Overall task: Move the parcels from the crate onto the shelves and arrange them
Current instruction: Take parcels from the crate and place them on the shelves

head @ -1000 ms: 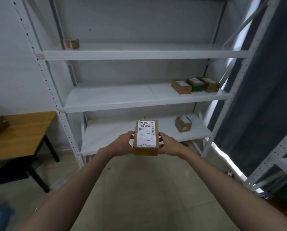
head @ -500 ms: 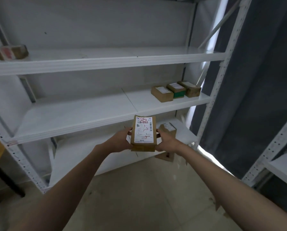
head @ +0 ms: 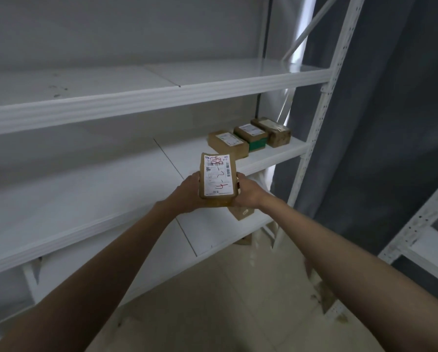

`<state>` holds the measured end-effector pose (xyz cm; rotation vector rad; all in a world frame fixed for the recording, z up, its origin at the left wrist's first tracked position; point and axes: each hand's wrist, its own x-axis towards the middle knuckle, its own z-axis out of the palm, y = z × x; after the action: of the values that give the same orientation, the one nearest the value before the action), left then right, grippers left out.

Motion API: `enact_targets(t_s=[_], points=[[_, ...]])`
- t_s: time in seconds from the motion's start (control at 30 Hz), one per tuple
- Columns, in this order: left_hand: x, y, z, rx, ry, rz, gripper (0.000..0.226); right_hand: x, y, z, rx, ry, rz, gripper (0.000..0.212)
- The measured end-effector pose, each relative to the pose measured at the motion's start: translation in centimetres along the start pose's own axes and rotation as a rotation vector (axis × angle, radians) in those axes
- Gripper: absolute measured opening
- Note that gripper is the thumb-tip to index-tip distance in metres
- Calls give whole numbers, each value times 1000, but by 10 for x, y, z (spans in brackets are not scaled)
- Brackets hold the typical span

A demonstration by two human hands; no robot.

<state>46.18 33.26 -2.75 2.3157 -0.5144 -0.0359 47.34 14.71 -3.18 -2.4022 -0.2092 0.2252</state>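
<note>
Parcel (head: 218,179) nearer shelf, red "4"

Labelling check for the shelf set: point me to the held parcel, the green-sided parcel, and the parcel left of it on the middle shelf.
held parcel (head: 218,177), head view, centre of its white shipping label.
green-sided parcel (head: 257,144), head view, its green front side.
parcel left of it (head: 227,143), head view, its brown top by the label.

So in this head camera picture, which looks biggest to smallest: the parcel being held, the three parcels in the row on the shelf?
1. held parcel, though it is nearest the camera.
2. left parcel.
3. green-sided parcel and right parcel: too alike to rank.
</note>
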Motion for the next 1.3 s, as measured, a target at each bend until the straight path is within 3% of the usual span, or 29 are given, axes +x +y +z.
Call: enact_targets(t_s=[0.17, 0.53, 0.67, 0.87, 1.3], points=[[60, -36, 0, 60, 34, -152, 91, 54, 12, -15, 27, -36, -28, 82], [193, -109, -3, 77, 94, -343, 92, 202, 41, -47, 195, -198, -301, 61], [227, -133, 6, 29, 136, -432, 87, 257, 52, -48, 149, -292, -268, 74], [264, -160, 11, 1, 163, -595, 85, 327, 69, -39, 13, -340, -211, 64], [327, -166, -8, -14, 167, -746, 71, 421, 65, -18, -118, -255, -149, 60]])
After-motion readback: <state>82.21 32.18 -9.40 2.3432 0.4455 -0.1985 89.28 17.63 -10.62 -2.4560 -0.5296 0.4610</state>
